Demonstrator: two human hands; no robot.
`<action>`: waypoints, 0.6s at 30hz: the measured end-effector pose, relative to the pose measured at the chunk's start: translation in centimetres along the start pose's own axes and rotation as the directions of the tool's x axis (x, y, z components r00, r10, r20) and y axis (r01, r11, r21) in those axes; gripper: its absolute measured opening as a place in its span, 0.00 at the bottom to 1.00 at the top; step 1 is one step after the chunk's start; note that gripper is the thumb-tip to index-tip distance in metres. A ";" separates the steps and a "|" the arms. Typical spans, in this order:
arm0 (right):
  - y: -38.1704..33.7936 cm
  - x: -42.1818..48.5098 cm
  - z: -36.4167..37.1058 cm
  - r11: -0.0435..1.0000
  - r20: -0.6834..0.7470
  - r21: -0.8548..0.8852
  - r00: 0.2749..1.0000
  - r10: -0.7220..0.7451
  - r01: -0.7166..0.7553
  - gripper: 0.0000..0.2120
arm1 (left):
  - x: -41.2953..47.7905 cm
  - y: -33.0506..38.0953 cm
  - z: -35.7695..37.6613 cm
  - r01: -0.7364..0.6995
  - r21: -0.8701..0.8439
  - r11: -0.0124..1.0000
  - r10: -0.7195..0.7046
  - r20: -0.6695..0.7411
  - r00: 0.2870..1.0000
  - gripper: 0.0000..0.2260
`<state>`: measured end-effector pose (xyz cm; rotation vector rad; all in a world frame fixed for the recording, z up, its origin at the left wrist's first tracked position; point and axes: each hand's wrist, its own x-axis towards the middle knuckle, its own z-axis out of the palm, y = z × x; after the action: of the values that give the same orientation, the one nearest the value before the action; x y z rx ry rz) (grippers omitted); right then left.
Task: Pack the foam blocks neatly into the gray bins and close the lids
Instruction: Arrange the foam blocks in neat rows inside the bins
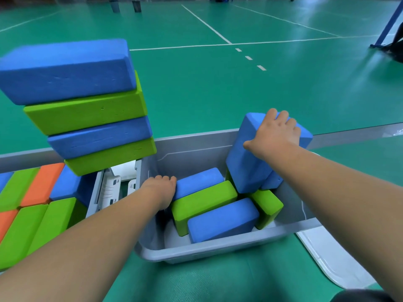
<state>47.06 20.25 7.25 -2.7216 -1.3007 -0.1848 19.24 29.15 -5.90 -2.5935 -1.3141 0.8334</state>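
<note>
Right hand [275,136] grips the top of an upright blue rectangular foam block [246,166] inside the smooth gray plastic bin [218,248]. Left hand [160,188] curls over the end of a flat-lying blue foam block [200,180] there.

Two bins sit side by side on the floor [261,88]. The left bin [96,192] holds rows [32,219] of blocks lying flat. A stack [87,110] of four more stands on those at its far right, tilting toward the right bin [218,250]. In the right bin, three blocks lie side by side near the left wall: back block [199,179], middle block [202,199], front block [222,219]. Right of them is a side block [267,205], and behind it an upright block [246,162] pokes above the rim. The left hand [160,188] curls over the back block's left end, and the right hand [275,136] grips the upright block's top. A lid [327,258] lies on the floor right of that bin.
</note>
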 end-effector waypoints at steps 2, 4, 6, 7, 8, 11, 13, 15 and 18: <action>-0.2 -0.1 -0.2 0.999 -0.022 -0.038 0.999 -0.032 0.031 0.42 | 0.3 0.3 0.3 -0.013 0.007 1.000 0.013 -0.006 1.000 0.25; -0.6 -0.2 -0.5 0.994 -0.064 -0.071 0.995 -0.081 0.077 0.37 | 0.5 0.7 0.5 -0.010 0.008 1.000 0.010 -0.022 1.000 0.25; -1.1 -0.2 -0.8 0.989 -0.084 -0.073 0.987 -0.134 0.128 0.33 | 0.5 1.0 0.4 -0.008 0.000 1.000 0.008 -0.028 1.000 0.25; -1.4 -0.3 -0.9 0.986 -0.083 -0.070 0.984 -0.160 0.154 0.32 | 0.6 1.0 0.4 -0.017 -0.004 1.000 0.017 -0.027 1.000 0.26; -1.7 -0.4 -0.9 0.981 -0.082 -0.071 0.979 -0.187 0.181 0.30 | 0.6 1.0 0.4 -0.027 -0.009 1.000 0.027 -0.020 0.999 0.26; -2.5 -0.5 -0.7 0.955 -0.090 -0.092 0.953 -0.289 0.281 0.28 | 0.6 0.4 0.2 -0.030 -0.083 0.996 0.032 0.016 0.999 0.23; -2.9 -0.4 -0.5 0.904 -0.105 -0.118 0.900 -0.423 0.411 0.26 | 0.4 0.4 -0.3 -0.024 -0.178 0.984 0.032 0.039 0.999 0.19; -3.4 -0.3 -0.3 0.813 -0.107 -0.178 0.811 -0.575 0.554 0.22 | 0.0 0.5 -1.0 -0.015 -0.281 0.960 0.023 0.027 0.999 0.13; -4.1 -0.6 -0.1 0.772 -0.014 -0.193 0.785 -0.620 0.606 0.21 | -0.7 0.4 -2.8 -0.046 -0.393 0.918 0.017 -0.077 0.997 0.15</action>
<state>43.52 22.32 7.46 -2.2654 -2.2037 -0.4788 20.63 28.79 -3.37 -2.9183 -1.5628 0.5122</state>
